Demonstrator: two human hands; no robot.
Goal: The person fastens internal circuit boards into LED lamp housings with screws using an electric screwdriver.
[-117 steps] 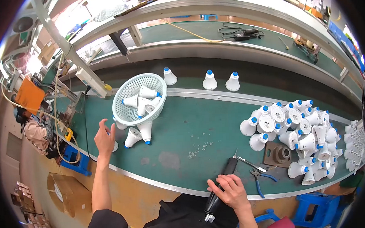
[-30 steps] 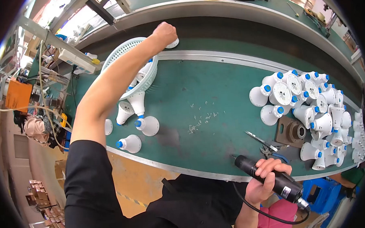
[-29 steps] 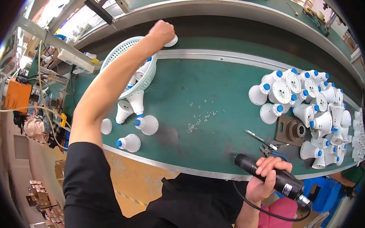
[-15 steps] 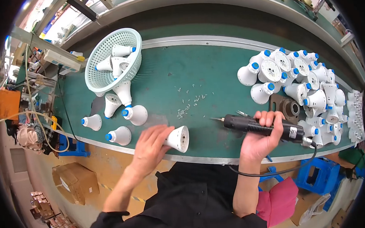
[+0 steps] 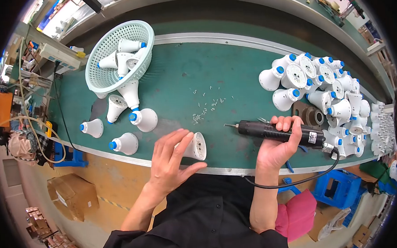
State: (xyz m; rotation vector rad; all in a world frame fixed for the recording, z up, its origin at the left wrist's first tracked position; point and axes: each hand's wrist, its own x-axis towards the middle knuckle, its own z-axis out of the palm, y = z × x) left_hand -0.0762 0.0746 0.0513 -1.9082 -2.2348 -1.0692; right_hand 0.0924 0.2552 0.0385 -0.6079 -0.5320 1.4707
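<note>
My left hand is beside a white bulb housing that lies on its side with its open face turned right. Its fingers are stretched out along the housing's left side, partly hiding it, and the thumb stands apart below. In my right hand is a black electric screwdriver, its bit pointing left and its cable curving down. Small screws are scattered on the green table beyond the housing.
At the back left, a pale green basket holds several bulb housings, and more lie around it. Many housings crowd the right side, with a metal ring fixture at their near edge. Blue-handled pliers lie by the front edge.
My left hand has opened from around the housing, its thumb now spread away. The screwdriver has shifted slightly left with my right hand. The whole view has moved a little.
</note>
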